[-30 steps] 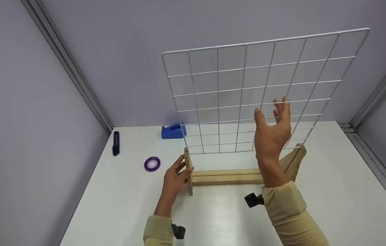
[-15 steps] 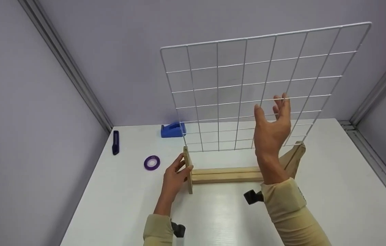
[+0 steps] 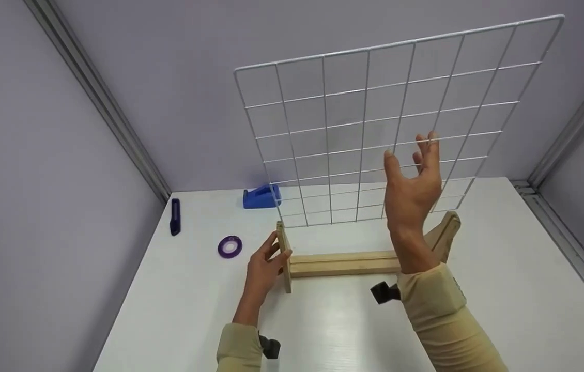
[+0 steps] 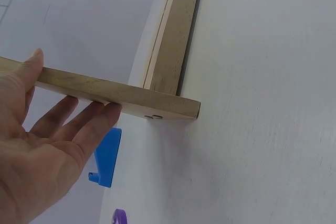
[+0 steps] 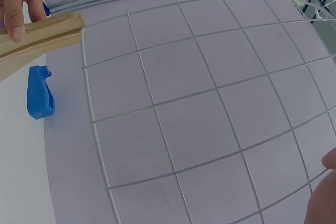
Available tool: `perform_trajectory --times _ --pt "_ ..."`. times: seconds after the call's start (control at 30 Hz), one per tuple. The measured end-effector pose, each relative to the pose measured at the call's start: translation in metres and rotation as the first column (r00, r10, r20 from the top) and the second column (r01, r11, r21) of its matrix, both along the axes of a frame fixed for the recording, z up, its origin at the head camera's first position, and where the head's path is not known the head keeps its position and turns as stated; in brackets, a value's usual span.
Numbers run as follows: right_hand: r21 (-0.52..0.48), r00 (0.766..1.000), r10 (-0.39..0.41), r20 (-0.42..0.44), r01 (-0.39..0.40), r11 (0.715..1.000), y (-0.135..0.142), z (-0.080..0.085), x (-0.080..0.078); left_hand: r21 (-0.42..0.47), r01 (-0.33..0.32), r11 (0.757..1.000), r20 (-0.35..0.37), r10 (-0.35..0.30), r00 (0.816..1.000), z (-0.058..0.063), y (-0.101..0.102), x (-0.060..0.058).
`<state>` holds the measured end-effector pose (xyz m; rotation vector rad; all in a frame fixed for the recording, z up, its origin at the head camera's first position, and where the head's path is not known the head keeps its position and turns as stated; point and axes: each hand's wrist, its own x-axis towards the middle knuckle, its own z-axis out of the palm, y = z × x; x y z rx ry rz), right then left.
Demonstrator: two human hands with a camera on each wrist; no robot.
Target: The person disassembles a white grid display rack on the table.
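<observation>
One end of the wooden frame (image 3: pixel 343 266) on the surface (image 3: pixel 333 325) I see pinched in the left hand (image 3: pixel 263 270); the right hand (image 3: pixel 413 195), thumb and fingers apart, touches the grid (image 3: pixel 327 128) tilted above.

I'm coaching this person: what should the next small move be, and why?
Probably lower the right side of the grid toward the right board with the right hand: in the head view its lower right corner appears just off that board's tip, though contact is hard to judge. Its lower left corner is at the tip of the left board, which the left hand grips.
</observation>
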<state>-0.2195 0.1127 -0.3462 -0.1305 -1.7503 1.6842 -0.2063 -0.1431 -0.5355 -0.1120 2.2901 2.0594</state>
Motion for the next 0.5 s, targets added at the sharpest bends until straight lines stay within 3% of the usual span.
perform_trajectory --times 0.17,0.5 --pt "0.015 1.0 0.009 0.001 -0.009 1.0 0.002 0.002 -0.001 0.005 -0.008 1.0 -0.002 0.008 1.0 -0.021 -0.004 -0.01" --pt "0.013 1.0 0.016 -0.008 -0.016 1.0 0.005 0.006 -0.003 -0.023 -0.014 1.0 -0.02 0.013 1.0 -0.02 -0.006 -0.009"
